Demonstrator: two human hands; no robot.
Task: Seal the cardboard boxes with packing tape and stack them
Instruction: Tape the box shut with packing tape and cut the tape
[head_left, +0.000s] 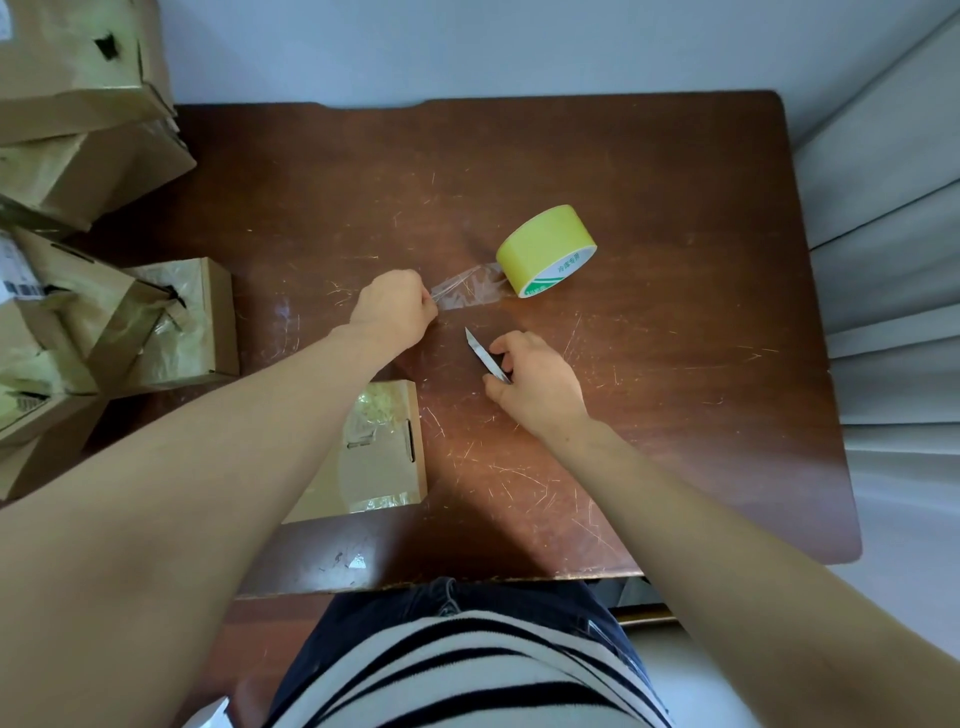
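Left hand (395, 312), left of the tape roll (545, 249), pinches the tape strip (467, 291) by its free end, apparently tensioning it for cutting. Right hand (535, 379), below the roll, grips a blade (485, 353) angled toward the strip. A cardboard box (379, 452) waits below-left of the roll.

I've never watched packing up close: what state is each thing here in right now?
Yellow roll of packing tape: standing on its edge, partly unrolled.
Clear tape strip: pulled out from the roll, uncut.
Left hand: pinching the strip's end.
Right hand: gripping a small metal blade, tip pointing towards the strip.
Flat cardboard box: closed, lying on the brown wooden table.
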